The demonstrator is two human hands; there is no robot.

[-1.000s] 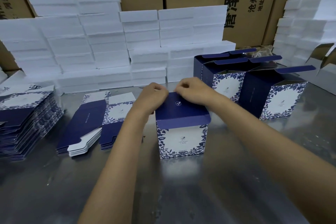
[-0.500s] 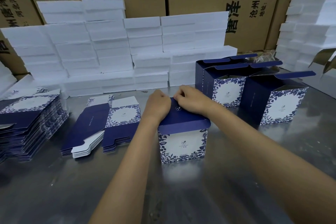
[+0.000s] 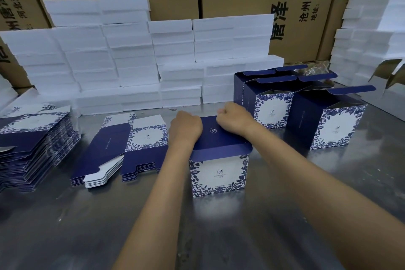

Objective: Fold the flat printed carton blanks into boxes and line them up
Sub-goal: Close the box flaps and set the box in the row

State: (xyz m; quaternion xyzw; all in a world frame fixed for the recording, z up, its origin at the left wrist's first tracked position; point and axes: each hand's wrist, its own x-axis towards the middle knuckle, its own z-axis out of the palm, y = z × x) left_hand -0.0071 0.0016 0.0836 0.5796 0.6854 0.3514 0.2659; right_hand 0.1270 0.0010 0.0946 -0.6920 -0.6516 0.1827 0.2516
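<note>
The box (image 3: 219, 166) stands mid-counter (image 3: 65, 226), within easy reach. Both fists curl over its lid's far edge, left hand (image 3: 186, 126) and right hand (image 3: 233, 117), probably tucking the flap; fingertips are hidden. Blanks (image 3: 122, 149) wait left.

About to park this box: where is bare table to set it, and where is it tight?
Bare steel table lies in front of the box in hand, and between it and the open boxes on the right. The left is crowded with flat blanks and the tall blank stack; white foam blocks wall the back.
</note>
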